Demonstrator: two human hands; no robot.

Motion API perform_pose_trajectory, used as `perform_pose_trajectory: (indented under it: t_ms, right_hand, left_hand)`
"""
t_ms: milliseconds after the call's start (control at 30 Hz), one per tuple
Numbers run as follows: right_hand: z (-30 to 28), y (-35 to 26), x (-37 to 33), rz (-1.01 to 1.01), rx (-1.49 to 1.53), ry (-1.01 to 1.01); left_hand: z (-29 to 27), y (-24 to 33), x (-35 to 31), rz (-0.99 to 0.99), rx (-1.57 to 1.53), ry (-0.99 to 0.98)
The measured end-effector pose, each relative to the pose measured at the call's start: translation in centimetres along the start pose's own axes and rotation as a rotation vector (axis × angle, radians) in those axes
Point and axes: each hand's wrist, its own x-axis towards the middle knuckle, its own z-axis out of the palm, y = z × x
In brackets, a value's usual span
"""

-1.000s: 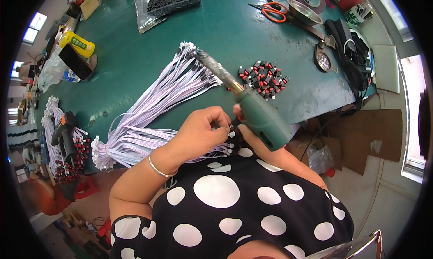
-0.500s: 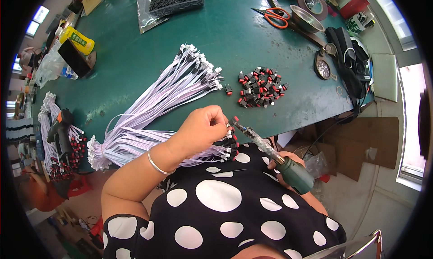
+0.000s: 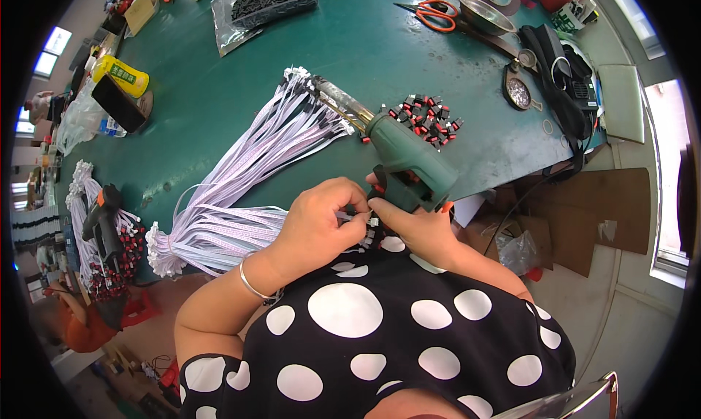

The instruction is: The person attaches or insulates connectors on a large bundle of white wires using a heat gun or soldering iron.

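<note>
My left hand (image 3: 321, 218) is closed in a pinch at the end of a thin white ribbon cable, above a fanned bundle of ribbon cables (image 3: 226, 233). My right hand (image 3: 423, 236) is wrapped round the grip of a green soldering gun (image 3: 412, 152), its barrel pointing up and left over the connector ends of a second cable bundle (image 3: 248, 149). The right thumb and fingertips also meet the left fingers at the cable end. Just what is pinched there is mostly hidden. Small red and black switches (image 3: 431, 121) lie heaped behind the gun.
Left stand a phone (image 3: 119, 101), a yellow bottle (image 3: 131, 77) and more cables with a dark glue gun (image 3: 104, 222) on them. At the back is a clear tray (image 3: 274, 3) of black pieces. Orange-handled scissors (image 3: 436, 15) and a metal bowl (image 3: 485, 14) lie back right.
The soldering gun has swung from beside the cable end, pointing up-left near my lap, to higher over the table. My right hand has come in to meet the left at the cable.
</note>
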Motion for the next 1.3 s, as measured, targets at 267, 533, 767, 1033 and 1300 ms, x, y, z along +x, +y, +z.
perform_pose_trajectory:
  t_ms: [267, 533, 767, 1033, 1300]
  right_hand:
    - [-0.6, 0.0, 0.3, -0.021, -0.008, -0.018]
    - [-0.7, -0.4, 0.4, 0.044, -0.014, -0.044]
    - [-0.9, -0.5, 0.7, -0.011, -0.086, -0.058]
    - [-1.0, -0.5, 0.5, 0.009, -0.116, -0.121]
    - [-0.7, -0.3, 0.9, 0.013, 0.115, -0.074]
  left_hand:
    - [-0.1, -0.3, 0.0, -0.086, -0.177, -0.006]
    - [0.1, -0.4, 0.2, -0.013, -0.093, 0.036]
    - [0.3, -0.4, 0.3, 0.019, -0.088, 0.053]
    - [0.6, -0.5, 0.2, 0.078, -0.055, 0.087]
    - [0.2, -0.3, 0.1, -0.023, -0.089, 0.03]
